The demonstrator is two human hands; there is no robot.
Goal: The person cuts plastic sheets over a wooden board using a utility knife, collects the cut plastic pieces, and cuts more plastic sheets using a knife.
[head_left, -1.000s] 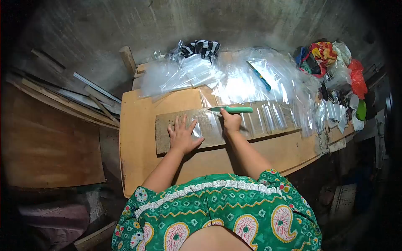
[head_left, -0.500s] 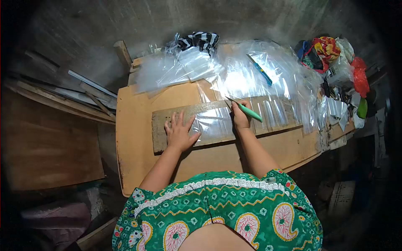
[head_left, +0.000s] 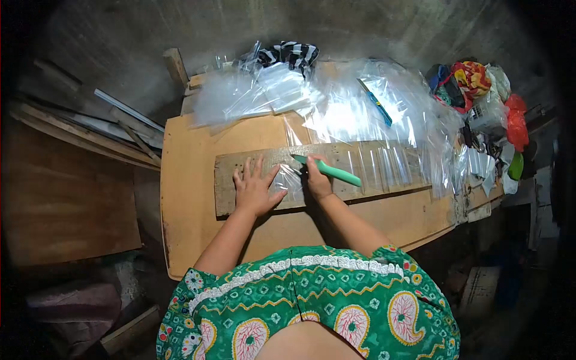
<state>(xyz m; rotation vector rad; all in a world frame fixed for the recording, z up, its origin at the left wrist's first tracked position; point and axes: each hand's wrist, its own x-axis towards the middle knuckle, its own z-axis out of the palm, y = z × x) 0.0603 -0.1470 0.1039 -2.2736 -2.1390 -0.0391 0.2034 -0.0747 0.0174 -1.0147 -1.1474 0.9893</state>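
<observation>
Well, two hands are at work on one wooden board (head_left: 227,191), and the board lies on one tan table (head_left: 186,240). The left hand (head_left: 255,191) is flat, with its fingers spread wide. Its thumb side is on a clear sheet (head_left: 291,178) that lies on the board. The right hand (head_left: 319,180) has its fingers closed around one green knife (head_left: 341,174). The knife is over the top part of the board, and its tip points left, to the left hand's side. More clear strips (head_left: 390,168) lie on the right part of the board, but I cannot tell how many. Behind them is one big shiny heap of plastic (head_left: 351,111), with one blue cutter (head_left: 377,104) on top. At the back sits one black and white cloth (head_left: 293,56). Far to the right hangs one red bag (head_left: 516,123).

Half a second ago, the right hand was farther from the left hand, and the knife tip pointed up and left near the board's top edge. Now the two hands are closer together, and the left hand is still flat in its place on the board
</observation>
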